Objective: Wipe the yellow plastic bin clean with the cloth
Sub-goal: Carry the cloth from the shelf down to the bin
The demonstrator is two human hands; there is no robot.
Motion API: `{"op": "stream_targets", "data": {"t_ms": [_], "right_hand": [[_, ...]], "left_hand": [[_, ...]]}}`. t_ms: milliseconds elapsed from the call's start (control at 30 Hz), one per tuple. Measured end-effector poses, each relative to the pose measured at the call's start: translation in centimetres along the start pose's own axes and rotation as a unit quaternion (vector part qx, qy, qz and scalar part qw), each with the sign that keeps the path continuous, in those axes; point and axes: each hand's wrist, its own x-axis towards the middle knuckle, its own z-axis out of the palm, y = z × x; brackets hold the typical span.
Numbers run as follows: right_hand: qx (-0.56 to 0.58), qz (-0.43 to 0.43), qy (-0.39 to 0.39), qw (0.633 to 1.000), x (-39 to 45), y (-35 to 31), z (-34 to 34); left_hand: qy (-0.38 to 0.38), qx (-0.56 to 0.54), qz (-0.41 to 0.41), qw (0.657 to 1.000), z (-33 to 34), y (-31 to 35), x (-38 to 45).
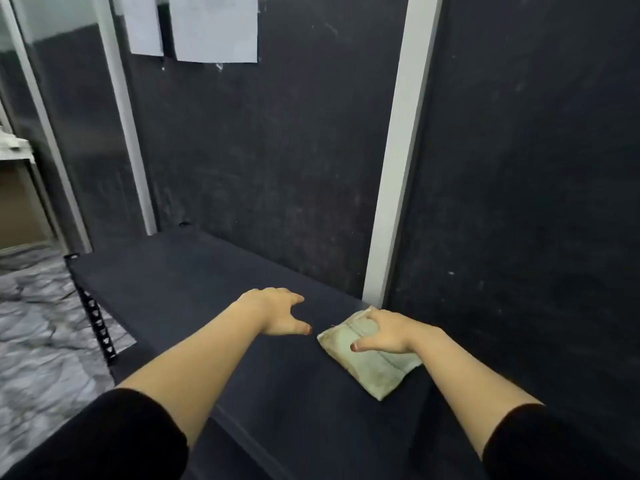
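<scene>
Cloth [372,358] folded on dark table [194,282], right hand [384,332] spread on it, left hand [277,311] spread (papers [194,26] unreadable)

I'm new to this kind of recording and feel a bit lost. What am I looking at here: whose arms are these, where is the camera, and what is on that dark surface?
There is no machine: these are a person's two bare arms in black sleeves, seen from a wide-angle camera worn on their head, looking forward and down. That is the only view. The dark table stands against a dark wall with two sheets of paper pinned up. On the table lies a folded pale green cloth. The right hand rests on top of it, fingers spread and bent over it, seemingly about to pick it up. The left hand is open and holds nothing, beside the cloth. The yellow bin to be wiped is not in view.
</scene>
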Motion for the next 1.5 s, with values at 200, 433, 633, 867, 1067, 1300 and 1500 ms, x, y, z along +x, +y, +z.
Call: {"op": "stream_targets", "data": {"t_ms": [200,433,633,867,1067,1300,1500], "right_hand": [[-0.043,-0.009,-0.013,0.999,2.0,0.7,2.3],[-0.071,-0.05,0.016,0.996,3.1,2.6,4.8],[-0.055,-0.026,0.099,0.993,3.2,4.3,6.8],[-0.032,-0.041,0.165,0.985,3.2,4.7,7.7],[-0.025,-0.053,0.208,0.976,2.7,4.4,8.0],[-0.056,-0.051,0.242,0.967,2.3,4.0,8.3],[-0.081,-0.048,0.228,0.969,1.5,3.5,8.2]], "left_hand": [[-0.014,-0.032,-0.018,0.999,4.0,-0.5,1.0],[0.01,-0.064,-0.032,0.997,10.1,-1.2,1.2],[0.1,-0.113,-0.034,0.988,13.4,-1.2,0.8],[0.138,-0.119,-0.037,0.982,13.9,-1.1,1.0],[0.148,-0.118,-0.041,0.981,14.1,-1.2,0.9],[0.154,-0.119,-0.039,0.98,14.1,-1.2,1.0],[0.154,-0.121,-0.033,0.98,14.1,-1.1,1.0]]}}
